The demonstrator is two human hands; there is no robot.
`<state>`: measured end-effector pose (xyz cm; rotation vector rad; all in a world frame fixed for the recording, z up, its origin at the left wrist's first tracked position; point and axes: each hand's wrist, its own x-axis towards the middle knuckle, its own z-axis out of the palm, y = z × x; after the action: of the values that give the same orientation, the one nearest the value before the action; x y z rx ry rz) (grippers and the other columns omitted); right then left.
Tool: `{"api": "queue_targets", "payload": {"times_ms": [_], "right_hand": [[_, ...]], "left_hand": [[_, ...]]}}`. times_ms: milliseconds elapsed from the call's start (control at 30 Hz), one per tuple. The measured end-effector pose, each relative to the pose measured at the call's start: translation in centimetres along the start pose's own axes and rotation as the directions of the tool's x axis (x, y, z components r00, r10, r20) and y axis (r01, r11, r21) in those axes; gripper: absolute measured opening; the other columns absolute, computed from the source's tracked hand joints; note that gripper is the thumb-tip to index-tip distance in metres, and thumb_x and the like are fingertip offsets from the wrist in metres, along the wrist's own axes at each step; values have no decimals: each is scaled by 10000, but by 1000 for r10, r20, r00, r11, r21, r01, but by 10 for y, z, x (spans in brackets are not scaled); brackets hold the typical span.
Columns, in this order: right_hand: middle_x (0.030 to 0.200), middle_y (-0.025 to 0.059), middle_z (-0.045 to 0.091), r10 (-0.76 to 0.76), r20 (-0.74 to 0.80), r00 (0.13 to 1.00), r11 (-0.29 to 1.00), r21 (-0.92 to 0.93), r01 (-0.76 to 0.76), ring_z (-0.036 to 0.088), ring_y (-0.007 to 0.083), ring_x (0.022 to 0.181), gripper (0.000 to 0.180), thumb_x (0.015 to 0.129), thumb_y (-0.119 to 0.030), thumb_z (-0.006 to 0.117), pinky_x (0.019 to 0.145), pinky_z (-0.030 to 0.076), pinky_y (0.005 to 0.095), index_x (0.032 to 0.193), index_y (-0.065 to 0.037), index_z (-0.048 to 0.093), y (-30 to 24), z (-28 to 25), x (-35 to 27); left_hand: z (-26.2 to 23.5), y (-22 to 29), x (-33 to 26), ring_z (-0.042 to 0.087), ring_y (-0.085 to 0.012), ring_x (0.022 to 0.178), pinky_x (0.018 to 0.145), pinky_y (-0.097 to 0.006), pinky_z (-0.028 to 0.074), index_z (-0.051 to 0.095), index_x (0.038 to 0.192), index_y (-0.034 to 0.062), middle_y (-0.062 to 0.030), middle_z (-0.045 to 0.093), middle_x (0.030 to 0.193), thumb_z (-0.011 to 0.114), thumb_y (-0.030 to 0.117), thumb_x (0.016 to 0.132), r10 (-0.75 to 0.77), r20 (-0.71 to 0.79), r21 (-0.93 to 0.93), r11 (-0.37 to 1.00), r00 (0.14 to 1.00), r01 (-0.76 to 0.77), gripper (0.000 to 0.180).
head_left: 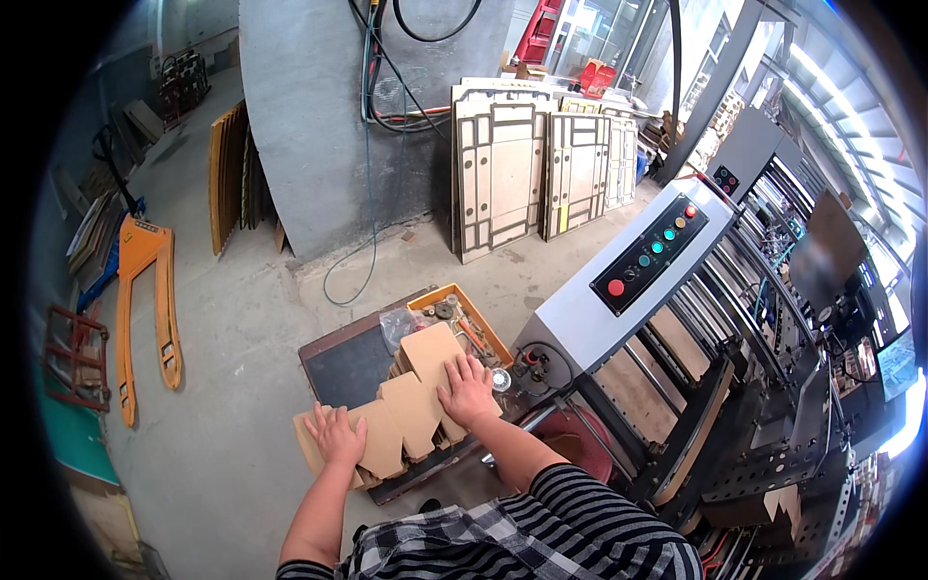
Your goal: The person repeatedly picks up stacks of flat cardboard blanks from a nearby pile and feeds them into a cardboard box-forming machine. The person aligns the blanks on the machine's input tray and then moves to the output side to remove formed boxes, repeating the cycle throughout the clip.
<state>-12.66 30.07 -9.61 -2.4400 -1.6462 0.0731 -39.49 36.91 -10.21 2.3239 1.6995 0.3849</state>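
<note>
A stack of flat die-cut cardboard blanks (406,411), brown with stepped and angled edges, rests on a low dark table (340,365). My left hand (335,437) lies on the stack's left end with its fingers spread. Toward the right end my right hand (469,389) presses flat on the cardboard, fingers stretched out. Neither hand is wrapped round anything. Right behind the stack sits a yellow tray (480,324) of small parts, with a clear plastic bag (396,327) beside it. A roll of clear tape (500,379) is next to my right hand.
On the right stands a large machine with a grey control box (619,261) bearing coloured buttons. A red round stool (570,440) is tucked by it. Die boards (498,174) lean at the back wall. An orange pallet jack (145,280) stands on the left floor.
</note>
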Motion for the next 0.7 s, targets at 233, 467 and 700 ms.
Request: {"api": "queue_targets", "payload": {"times_ms": [233, 467, 700], "right_hand": [[1487, 97, 322, 1, 2, 1000, 1000, 19, -1, 228, 276, 1392, 604, 882, -476, 471, 1103, 156, 546, 1395, -160, 423, 0, 1, 0], [1460, 106, 346, -16, -53, 998, 996, 91, 21, 244, 288, 1385, 604, 843, -446, 542, 1087, 175, 571, 1358, -143, 454, 5, 10, -1], [1304, 117, 519, 109, -28, 994, 696, 715, -56, 432, 267, 1259, 573, 770, -276, 688, 1039, 326, 498, 1292, -99, 532, 5, -38, 18]], "left_hand": [[-1, 1, 0, 256, -364, 1373, 1125, -585, 38, 603, 1136, 41, -139, 600, 1176, 600, 397, 813, 3, -3, 2, 1000, 1000, -3, 480], [1, -2, -1, 265, -361, 1367, 1123, -589, 48, 599, 1129, 47, -133, 599, 1176, 595, 403, 820, 16, -26, 13, 1000, 1000, -15, 471], [5, -3, 2, 275, -356, 1364, 1123, -586, 66, 606, 1153, 49, -127, 596, 1202, 580, 427, 829, -9, -16, 59, 998, 1000, 10, 498]]}}
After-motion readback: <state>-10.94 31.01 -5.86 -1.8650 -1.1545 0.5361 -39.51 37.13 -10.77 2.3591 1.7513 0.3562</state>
